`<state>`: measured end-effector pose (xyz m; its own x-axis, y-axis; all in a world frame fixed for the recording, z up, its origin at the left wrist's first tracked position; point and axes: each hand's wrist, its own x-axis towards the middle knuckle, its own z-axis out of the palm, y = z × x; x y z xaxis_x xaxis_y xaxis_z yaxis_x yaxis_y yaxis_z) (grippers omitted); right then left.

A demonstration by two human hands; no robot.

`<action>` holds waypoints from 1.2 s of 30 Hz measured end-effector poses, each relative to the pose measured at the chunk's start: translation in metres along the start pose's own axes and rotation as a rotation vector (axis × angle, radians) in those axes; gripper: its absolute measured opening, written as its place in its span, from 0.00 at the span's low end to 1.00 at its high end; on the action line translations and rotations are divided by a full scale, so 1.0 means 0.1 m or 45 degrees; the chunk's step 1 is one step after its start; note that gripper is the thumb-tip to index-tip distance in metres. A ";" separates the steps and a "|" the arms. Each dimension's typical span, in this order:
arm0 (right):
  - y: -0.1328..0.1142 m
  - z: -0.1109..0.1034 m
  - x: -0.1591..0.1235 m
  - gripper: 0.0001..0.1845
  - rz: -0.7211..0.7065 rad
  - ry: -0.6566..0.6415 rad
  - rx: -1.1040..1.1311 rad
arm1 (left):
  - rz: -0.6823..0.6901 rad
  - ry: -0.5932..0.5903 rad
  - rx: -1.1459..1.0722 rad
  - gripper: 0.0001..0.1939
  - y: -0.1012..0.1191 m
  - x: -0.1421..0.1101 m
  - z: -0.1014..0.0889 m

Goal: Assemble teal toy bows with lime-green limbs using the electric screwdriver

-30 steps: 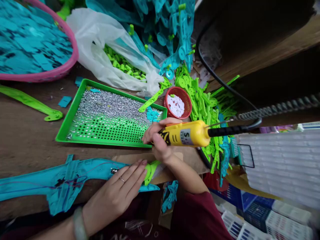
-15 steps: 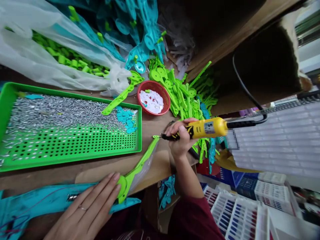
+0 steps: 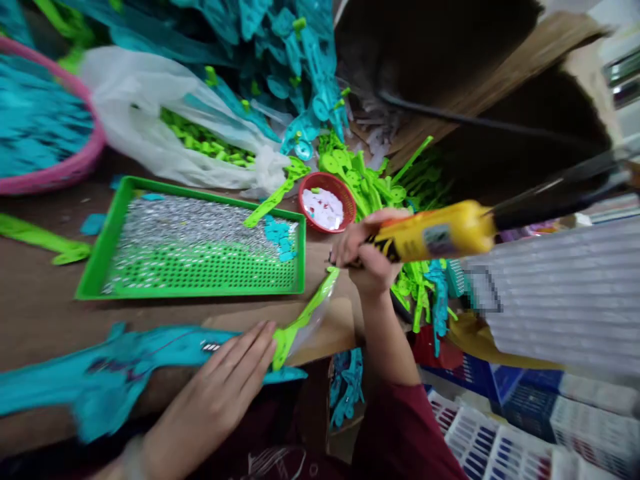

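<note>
My right hand (image 3: 373,257) is wrapped round a yellow-and-black electric screwdriver (image 3: 435,233), held nearly level and pointing left. Its bit end is by the upper tip of a lime-green plastic arm (image 3: 313,303), blurred, so contact cannot be made out. Palm down with fingers stretched out, my left hand (image 3: 220,387) lies flat on a long turquoise plastic shell (image 3: 170,353). Its fingertips press beside the lower end of the green arm. Thin wires and a small metal piece show in the shell. A clear plastic piece (image 3: 307,333) runs along the green arm.
Behind the shell is a green perforated tray (image 3: 200,277) of small screws. A red basket (image 3: 327,227) of white pieces stands beside it. Around are a pink basket (image 3: 97,143), a plastic bag (image 3: 130,87) of green pegs, piled green arms (image 3: 367,180) and a cardboard box edge (image 3: 495,73).
My right hand and the screwdriver have moved up and right from the shell to the green arm's upper tip. My left hand stays flat on the shell. The camera view has swung.
</note>
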<state>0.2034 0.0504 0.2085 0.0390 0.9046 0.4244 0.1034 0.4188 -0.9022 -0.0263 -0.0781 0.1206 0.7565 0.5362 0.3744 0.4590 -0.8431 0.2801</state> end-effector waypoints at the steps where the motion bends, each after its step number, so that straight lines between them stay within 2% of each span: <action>1: -0.02 0.19 0.11 0.22 -0.024 0.048 0.001 | -0.023 0.008 0.014 0.23 0.04 0.08 -0.01; 4: 0.08 0.79 0.38 0.23 0.010 -0.009 -0.047 | -0.058 -0.003 -0.020 0.21 0.06 0.21 -0.15; 6: 0.22 1.12 0.47 0.22 0.019 -0.093 -0.075 | -0.066 0.064 -0.097 0.19 -0.02 0.11 -0.36; 8: 0.34 1.32 0.52 0.20 0.022 -0.155 -0.068 | -0.172 0.148 -0.165 0.17 -0.19 -0.11 -0.60; 10: 0.40 1.42 0.54 0.19 0.041 -0.212 -0.053 | -0.388 0.189 -0.191 0.16 -0.42 -0.34 -0.77; 12: 0.34 1.45 0.56 0.19 0.065 -0.274 -0.064 | -0.562 0.168 -0.212 0.16 -0.66 -0.48 -0.83; 14: 0.20 1.45 0.54 0.20 0.049 -0.300 -0.133 | -0.617 0.135 -0.239 0.15 -0.84 -0.48 -0.78; 15: 0.10 1.44 0.51 0.20 0.007 -0.245 -0.203 | -0.615 0.130 -0.265 0.14 -0.90 -0.45 -0.75; 17: -0.11 1.41 0.34 0.21 -0.145 -0.013 -0.409 | -0.618 0.167 -0.404 0.11 -0.95 -0.38 -0.68; 18: -0.22 1.39 0.22 0.21 -0.239 0.098 -0.535 | -0.652 0.217 -0.526 0.10 -0.94 -0.34 -0.66; 19: -0.31 1.36 0.08 0.22 -0.325 0.140 -0.663 | -0.709 0.279 -0.674 0.09 -0.93 -0.32 -0.65; 20: -0.39 1.33 -0.08 0.21 -0.393 0.031 -0.778 | -0.783 0.341 -0.837 0.08 -0.90 -0.30 -0.64; 23: -0.52 1.28 -0.48 0.21 -0.418 -0.692 -1.016 | -0.999 0.485 -1.311 0.11 -0.83 -0.29 -0.64; 24: -0.55 1.29 -0.57 0.20 -0.406 -0.873 -1.072 | -1.041 0.515 -1.453 0.13 -0.81 -0.29 -0.64; 25: -0.57 1.29 -0.63 0.19 -0.393 -0.988 -1.117 | -1.068 0.533 -1.585 0.14 -0.80 -0.30 -0.64; 27: -0.60 1.32 -0.69 0.18 -0.345 -1.082 -1.157 | -1.110 0.534 -1.786 0.16 -0.79 -0.31 -0.65; 30: -0.64 1.34 -0.71 0.20 -0.290 -1.082 -1.140 | -1.151 0.508 -1.878 0.15 -0.77 -0.33 -0.68; 33: -0.63 1.30 -0.76 0.19 -0.374 -1.020 -1.213 | -1.147 0.641 -1.712 0.12 -0.79 -0.31 -0.72; 35: -0.61 1.25 -0.80 0.16 -0.480 -1.022 -1.306 | -1.019 0.664 -1.487 0.11 -0.84 -0.28 -0.73; 36: -0.59 1.22 -0.81 0.15 -0.574 -1.053 -1.345 | -0.910 0.612 -1.359 0.12 -0.88 -0.26 -0.72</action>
<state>0.0730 -0.0380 0.2182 -0.7437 0.6500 0.1566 0.6489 0.7581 -0.0650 -0.1204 -0.0152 0.1499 0.1739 0.9824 0.0675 -0.0667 -0.0567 0.9962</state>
